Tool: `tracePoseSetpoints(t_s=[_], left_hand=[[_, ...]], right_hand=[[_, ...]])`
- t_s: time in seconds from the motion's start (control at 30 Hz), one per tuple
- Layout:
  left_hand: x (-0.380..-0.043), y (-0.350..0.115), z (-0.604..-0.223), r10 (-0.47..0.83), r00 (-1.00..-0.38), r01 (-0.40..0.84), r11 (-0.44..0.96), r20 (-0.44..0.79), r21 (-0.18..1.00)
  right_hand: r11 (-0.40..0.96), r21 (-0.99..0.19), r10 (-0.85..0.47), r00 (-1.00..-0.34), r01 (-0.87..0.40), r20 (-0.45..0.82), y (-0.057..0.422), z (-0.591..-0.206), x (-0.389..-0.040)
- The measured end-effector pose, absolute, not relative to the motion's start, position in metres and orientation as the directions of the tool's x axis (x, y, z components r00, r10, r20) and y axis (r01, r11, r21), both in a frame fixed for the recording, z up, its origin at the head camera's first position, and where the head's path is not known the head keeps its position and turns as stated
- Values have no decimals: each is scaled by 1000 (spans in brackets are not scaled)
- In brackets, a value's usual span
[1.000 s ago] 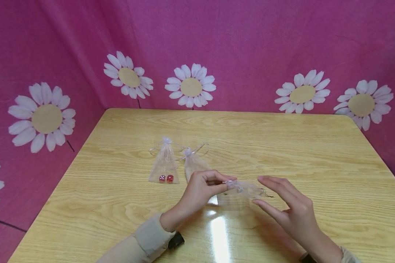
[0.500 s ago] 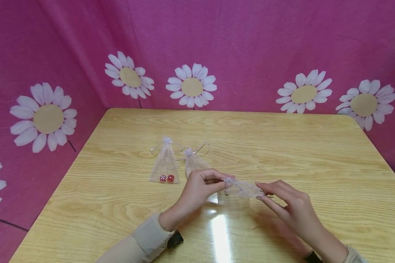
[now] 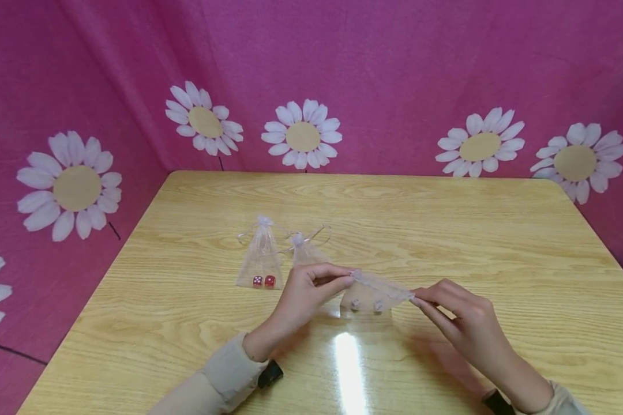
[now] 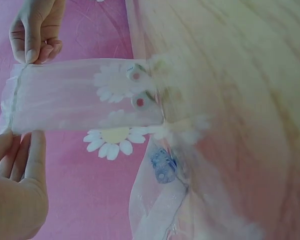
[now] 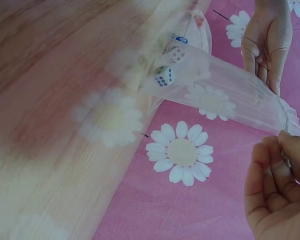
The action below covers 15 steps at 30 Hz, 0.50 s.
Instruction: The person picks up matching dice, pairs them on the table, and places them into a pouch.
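Note:
My left hand (image 3: 306,294) and right hand (image 3: 464,314) pinch opposite ends of the mouth of a sheer white organza drawstring bag (image 3: 376,285). Its mouth is stretched wide between them. Two white dice (image 5: 165,76) lie at the bottom of this bag, with red pips and blue pips showing in the wrist views. To the left, another organza bag (image 3: 259,253) lies with its neck drawn tight and two red dice (image 3: 270,280) inside. Partly behind my left hand is a third tied bag (image 3: 306,251); blue dice (image 4: 163,165) show through it in the left wrist view.
The bags are over a wood-grain table (image 3: 187,346) with a bright glare in front of the hands. A pink cloth (image 3: 384,69) with white daisies hangs behind and at the sides. Thin ribbon loops (image 3: 322,231) spread from the tied bags.
My right hand, apart from the bag a second ago, has closed on its mouth. The mouth is pulled straighter and wider, and the white dice now show below it. My left hand rises slightly.

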State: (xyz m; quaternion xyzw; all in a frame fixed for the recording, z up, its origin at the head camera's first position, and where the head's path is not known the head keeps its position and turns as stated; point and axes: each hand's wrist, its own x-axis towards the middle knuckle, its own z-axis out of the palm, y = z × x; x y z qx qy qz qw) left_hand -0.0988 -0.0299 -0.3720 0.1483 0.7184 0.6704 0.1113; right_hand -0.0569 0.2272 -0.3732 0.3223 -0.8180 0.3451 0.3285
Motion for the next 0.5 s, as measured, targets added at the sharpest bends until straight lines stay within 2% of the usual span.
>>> tracePoseSetpoints(t_s=[0.3, 0.5], left_hand=[[-99, -33, -374, 321, -947, -5, -18, 1, 1000], [-100, -39, -374, 293, -956, 5, -6, 6, 1000]], right_hand=[[575, -338, -300, -576, -745, 760, 231, -370, -59], [585, -339, -295, -583, -737, 757, 236, -367, -60]])
